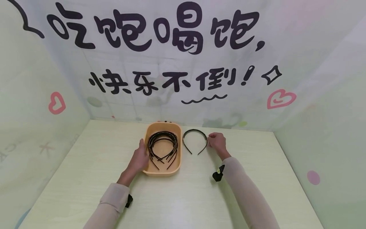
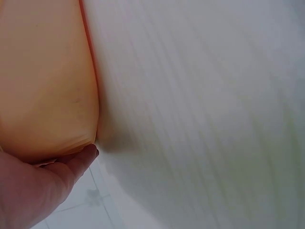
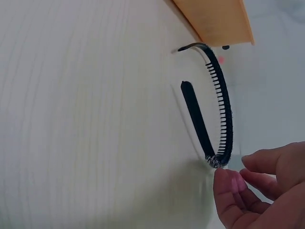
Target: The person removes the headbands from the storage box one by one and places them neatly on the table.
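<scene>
An orange tray (image 1: 164,124) stands at the table's middle back and holds several black toothed headbands (image 1: 163,136). My left hand (image 1: 138,157) lies against the tray's left wall with its fingers straight. In the left wrist view a fingertip of this hand (image 2: 38,191) touches the tray wall (image 2: 47,86). One more black headband (image 1: 195,130) lies on the table just right of the tray. My right hand (image 1: 217,142) sits at its right side. In the right wrist view the loosely curled right hand (image 3: 257,191) has its thumb tip at the headband's (image 3: 228,114) curve and grips nothing.
The pale wood-grain table (image 1: 183,197) is closed in on three sides by light cloth walls printed with black characters and pink hearts. A corner of the tray (image 3: 214,19) shows in the right wrist view. Black camera straps sit on both wrists.
</scene>
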The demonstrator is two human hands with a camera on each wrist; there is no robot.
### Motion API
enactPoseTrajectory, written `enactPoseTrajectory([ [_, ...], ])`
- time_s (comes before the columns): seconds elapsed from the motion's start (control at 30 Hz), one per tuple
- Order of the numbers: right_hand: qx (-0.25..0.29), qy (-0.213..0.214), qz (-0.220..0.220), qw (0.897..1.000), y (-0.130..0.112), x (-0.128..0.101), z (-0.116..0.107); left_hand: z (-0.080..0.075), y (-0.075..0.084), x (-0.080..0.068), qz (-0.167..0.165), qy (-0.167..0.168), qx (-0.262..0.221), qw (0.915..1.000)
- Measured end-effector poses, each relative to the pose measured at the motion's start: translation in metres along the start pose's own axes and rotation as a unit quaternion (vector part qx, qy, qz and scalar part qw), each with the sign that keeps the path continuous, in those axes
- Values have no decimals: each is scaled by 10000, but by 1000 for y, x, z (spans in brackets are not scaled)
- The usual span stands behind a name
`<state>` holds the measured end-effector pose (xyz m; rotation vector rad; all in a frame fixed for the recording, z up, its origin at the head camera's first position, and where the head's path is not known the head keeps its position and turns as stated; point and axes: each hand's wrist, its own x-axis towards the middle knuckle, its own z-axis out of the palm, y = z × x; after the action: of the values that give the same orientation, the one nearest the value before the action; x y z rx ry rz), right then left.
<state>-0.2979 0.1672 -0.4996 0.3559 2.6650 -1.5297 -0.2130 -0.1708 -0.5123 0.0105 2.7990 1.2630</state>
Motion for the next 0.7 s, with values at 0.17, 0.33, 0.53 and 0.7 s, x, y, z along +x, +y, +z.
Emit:
enactPoseTrajectory([
  [0.17,124,-176,-337,9992,-18,-8,7,1,-1,1,-35,-23,-51,10000],
  [0.33,807,-784,-351,9930,-40,-19,18,2,-1,1,-37,-28,-63,10000],
  [0.53,1072,-1365,-227,9846,-67,-33,32,1,-1,1,-37,-20,-17,10000],
  [0.7,1036,-2055,-204,9729,-82,-42,44,0,0,1,-87,-73,12,9999],
])
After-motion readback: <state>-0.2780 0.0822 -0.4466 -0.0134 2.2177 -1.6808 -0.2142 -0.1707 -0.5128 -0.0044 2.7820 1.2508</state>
